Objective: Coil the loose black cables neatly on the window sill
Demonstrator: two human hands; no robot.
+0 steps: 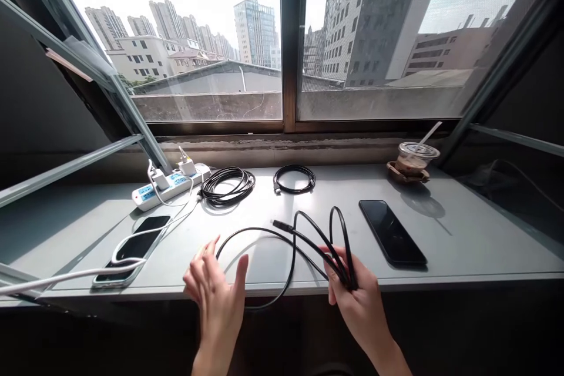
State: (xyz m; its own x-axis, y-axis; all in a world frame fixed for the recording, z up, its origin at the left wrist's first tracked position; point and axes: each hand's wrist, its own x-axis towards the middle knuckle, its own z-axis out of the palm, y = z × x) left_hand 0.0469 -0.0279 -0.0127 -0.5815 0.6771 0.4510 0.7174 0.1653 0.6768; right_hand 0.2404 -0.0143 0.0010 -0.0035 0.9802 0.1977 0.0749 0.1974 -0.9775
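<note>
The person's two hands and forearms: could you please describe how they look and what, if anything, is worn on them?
The left hand and right hand are both ungloved, each grip just slim fingers and a thumb. No ring, watch or bracelet shows, and no sleeve appears on either visible forearm.

Black cable [308, 239], white-and-blue power strip [174, 187], pale grey tabletop [341, 185]

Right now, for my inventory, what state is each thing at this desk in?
Held black cable: partly looped, plug free
Left rear black cable: coiled
Middle rear black cable: coiled
Left smartphone: screen dark
Right smartphone: screen dark
Power strip: two adapters plugged in
White cable: uncoiled
Plastic cup: lidded, straw inserted
</note>
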